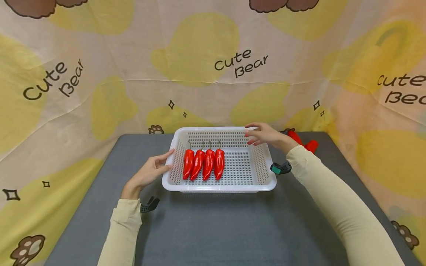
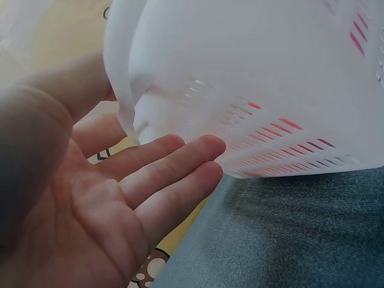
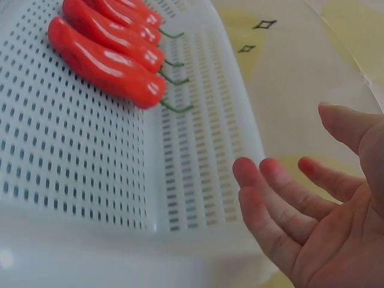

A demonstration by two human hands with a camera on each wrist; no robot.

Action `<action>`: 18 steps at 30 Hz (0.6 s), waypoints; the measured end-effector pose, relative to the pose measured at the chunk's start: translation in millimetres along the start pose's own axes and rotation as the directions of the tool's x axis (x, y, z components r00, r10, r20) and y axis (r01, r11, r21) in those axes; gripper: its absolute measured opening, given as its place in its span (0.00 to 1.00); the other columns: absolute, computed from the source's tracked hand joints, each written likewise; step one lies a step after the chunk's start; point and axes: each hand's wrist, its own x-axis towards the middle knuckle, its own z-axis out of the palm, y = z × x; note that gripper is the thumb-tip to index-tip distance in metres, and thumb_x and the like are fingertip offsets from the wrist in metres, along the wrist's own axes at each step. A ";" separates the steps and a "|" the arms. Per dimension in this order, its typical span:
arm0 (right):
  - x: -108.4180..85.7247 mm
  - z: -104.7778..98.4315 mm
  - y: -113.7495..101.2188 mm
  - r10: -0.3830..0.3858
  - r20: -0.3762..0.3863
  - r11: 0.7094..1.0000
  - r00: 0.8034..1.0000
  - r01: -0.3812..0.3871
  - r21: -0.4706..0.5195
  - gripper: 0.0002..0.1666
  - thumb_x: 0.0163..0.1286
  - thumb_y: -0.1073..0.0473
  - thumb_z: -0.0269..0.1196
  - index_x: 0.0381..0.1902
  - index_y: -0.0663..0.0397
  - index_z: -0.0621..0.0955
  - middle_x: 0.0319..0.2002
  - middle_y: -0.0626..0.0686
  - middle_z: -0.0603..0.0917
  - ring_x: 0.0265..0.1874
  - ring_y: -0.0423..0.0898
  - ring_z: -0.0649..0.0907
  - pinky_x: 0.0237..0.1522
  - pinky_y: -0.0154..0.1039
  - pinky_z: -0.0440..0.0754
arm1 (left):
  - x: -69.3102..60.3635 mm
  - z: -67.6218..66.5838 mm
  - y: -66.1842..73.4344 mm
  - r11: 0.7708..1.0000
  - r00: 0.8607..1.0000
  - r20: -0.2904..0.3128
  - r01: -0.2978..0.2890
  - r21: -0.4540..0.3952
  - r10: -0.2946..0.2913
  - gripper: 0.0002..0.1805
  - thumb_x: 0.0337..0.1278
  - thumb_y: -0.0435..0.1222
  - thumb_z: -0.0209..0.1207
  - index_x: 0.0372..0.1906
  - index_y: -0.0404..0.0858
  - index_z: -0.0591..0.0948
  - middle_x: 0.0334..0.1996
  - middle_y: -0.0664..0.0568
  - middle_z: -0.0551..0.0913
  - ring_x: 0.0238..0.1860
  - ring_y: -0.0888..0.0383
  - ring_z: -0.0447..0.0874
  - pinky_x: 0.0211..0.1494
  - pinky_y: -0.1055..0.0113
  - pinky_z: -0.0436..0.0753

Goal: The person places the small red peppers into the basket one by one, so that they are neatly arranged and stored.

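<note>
A white perforated plastic basket point(image 1: 239, 188) stands on the table. Inside its left half lie several red chili peppers point(image 1: 208, 165) side by side, their green stems toward the back. My left hand point(image 1: 151, 171) holds the basket's left rim; in the left wrist view the thumb reaches over the rim while other fingers point(image 2: 174, 174) extend beside the outer wall. My right hand point(image 1: 264, 135) is at the basket's back right corner, fingers spread and slightly bent, with nothing in them. In the right wrist view its fingertips point(image 3: 246, 171) appear beside the rim; contact is unclear.
More red peppers point(image 1: 311, 146) lie on the table at the back right, partly hidden behind my right forearm. The grey tabletop point(image 1: 213, 229) extends in front of the basket. A printed cloth point(image 1: 199, 48) hangs behind and along both sides.
</note>
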 end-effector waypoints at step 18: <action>-24.1 -45.0 24.7 0.000 -0.116 1.000 0.993 -0.001 -0.012 0.35 0.81 0.51 0.52 0.77 0.63 0.59 0.69 0.73 0.72 0.53 0.56 0.88 0.59 0.49 0.84 | 0.4 -0.5 0.4 1.000 1.000 0.000 0.000 0.004 0.000 0.36 0.69 0.35 0.58 0.79 0.40 0.60 0.75 0.36 0.65 0.65 0.36 0.78 0.54 0.69 0.84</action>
